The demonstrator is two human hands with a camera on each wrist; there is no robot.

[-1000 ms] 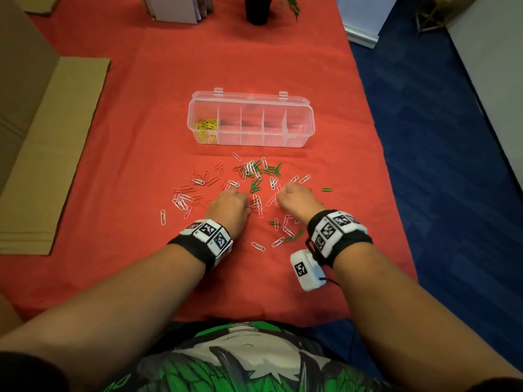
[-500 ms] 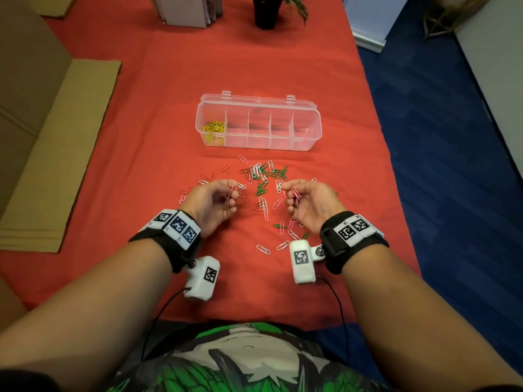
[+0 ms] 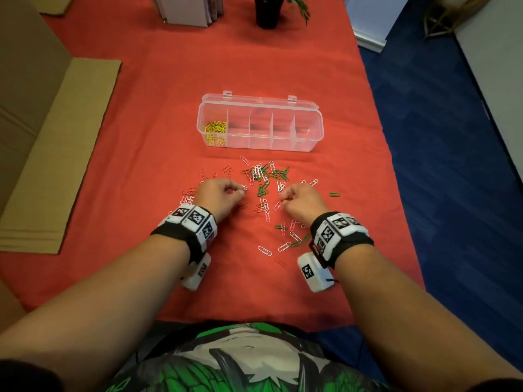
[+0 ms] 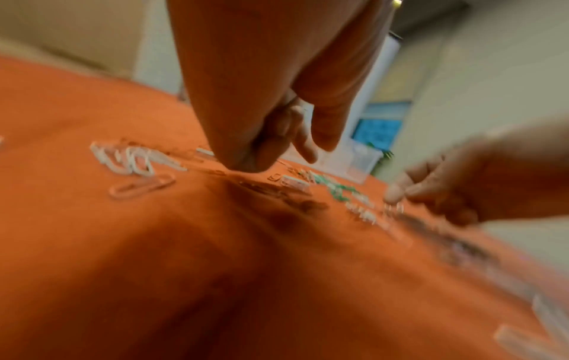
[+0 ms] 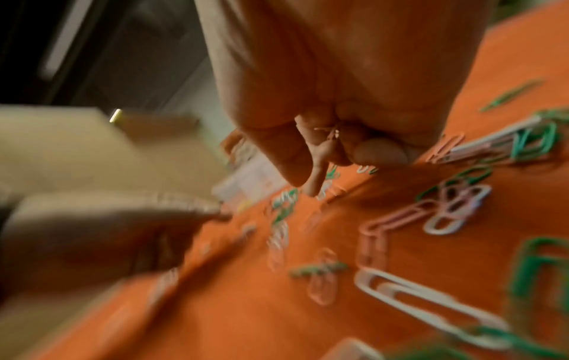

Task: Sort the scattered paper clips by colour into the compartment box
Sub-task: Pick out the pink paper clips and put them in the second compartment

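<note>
The clear plastic compartment box (image 3: 259, 123) sits open on the desk with the red cloth (image 3: 158, 108). A heap of yellow paper clips (image 3: 215, 131) lies in its end part on the person's left. The other parts look empty. The loose pile of white, pink, red and green paper clips (image 3: 264, 179) lies just in front of the box, on the side near the person.

Both hands are down at this pile. The left hand (image 3: 219, 195) has its fingers curled in, and its grip seems to pinch small clips, but the head view does not show which colour. The right hand (image 3: 300, 200) also has curled fingers. Its grip pinches a few thin clips.

To do this step well, each hand should pick only one colour and lift that clip free of the others. Clips hook together, so a gentle shake may help. Then all clips of one colour go into one empty part of the box, not in with the yellow ones.

The head view shows the whole box and pile. The right wrist view shows thin wire clips tucked inside the right hand (image 5: 332, 136), which the head view hides. The left wrist view is blurry, so what the left hand (image 4: 277, 136) holds cannot be told there.
</note>
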